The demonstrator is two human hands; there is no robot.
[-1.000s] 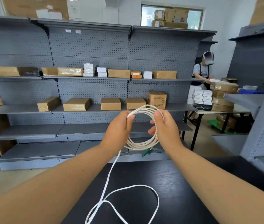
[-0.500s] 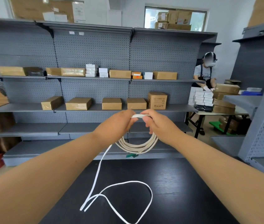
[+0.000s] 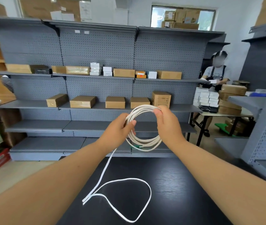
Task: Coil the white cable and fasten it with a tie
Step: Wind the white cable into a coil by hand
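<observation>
My left hand and right hand both pinch the white cable coil held above the worktop, loose tail lying below; slack grip could let loops spring apart.

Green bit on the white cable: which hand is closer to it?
Left. The left hand grips the coil's side just above the green bit, at the bottom of the white cable. The right hand pinches the coil's top, farther away across the loop.
</observation>
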